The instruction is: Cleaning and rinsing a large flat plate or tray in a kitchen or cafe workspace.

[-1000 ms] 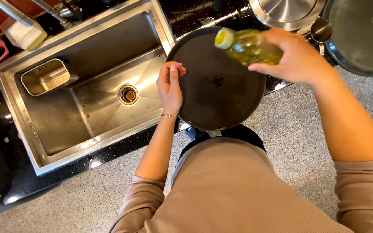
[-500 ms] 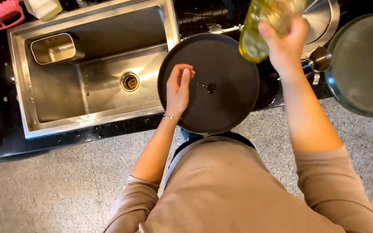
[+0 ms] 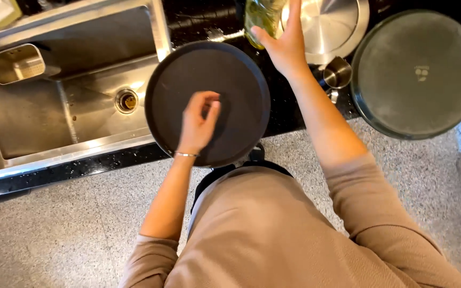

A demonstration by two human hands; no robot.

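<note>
The right hand (image 3: 285,47) closes around a yellowish bottle (image 3: 261,16), whose top is cut off by the frame edge. Just below it, the left hand (image 3: 198,124) rests curled fingertips on the round dark pan (image 3: 177,80), holding nothing.

A black speckled countertop (image 3: 289,114) carries everything here. A round dark griddle pan (image 3: 225,69) lies on it directly under the fingers (image 3: 209,109) of the left hand, its rim overhanging the counter's near edge. Left of those fingers a steel sink (image 3: 54,128) is set into the counter, with a small steel basket (image 3: 16,63) in it. Just right of the right hand's fingers (image 3: 293,21) lies a shiny steel lid (image 3: 332,24), a small steel cup (image 3: 338,72) below it, and farther right a large grey round pan (image 3: 417,74).
</note>
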